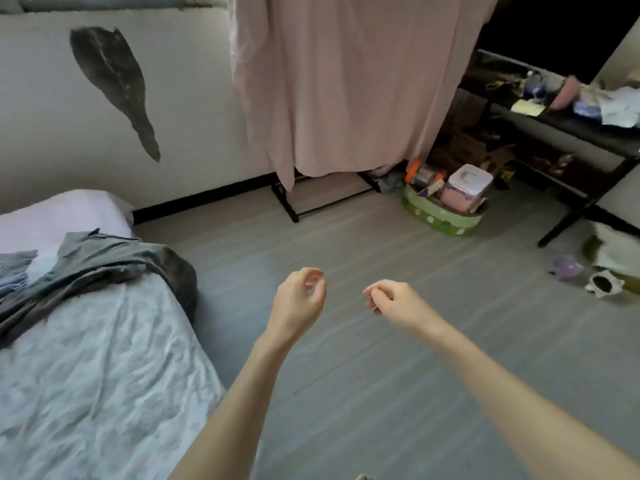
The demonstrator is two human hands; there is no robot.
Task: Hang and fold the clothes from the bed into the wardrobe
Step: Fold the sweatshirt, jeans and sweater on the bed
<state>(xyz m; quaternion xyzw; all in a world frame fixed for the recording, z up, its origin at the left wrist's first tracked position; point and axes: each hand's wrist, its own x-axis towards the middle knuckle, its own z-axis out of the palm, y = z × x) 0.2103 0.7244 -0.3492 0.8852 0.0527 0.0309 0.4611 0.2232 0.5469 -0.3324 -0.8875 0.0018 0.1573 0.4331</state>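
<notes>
The bed [97, 358], under a pale blue sheet, fills the lower left. A dark grey garment [104, 268] lies crumpled across it, and a blue-grey piece of clothing [15, 271] shows at the left edge. The wardrobe [349, 84] stands against the far wall behind a pink fabric cover, on a black frame. My left hand [299, 297] and my right hand [393, 301] hang over the floor right of the bed, fingers loosely curled, holding nothing.
A green oval basket [443, 218] of boxes and bottles sits on the floor right of the wardrobe. A black desk [561, 129] with clutter stands at the right. Small items [602, 284] lie on the grey floor by its leg. A pink pillow [59, 216] tops the bed.
</notes>
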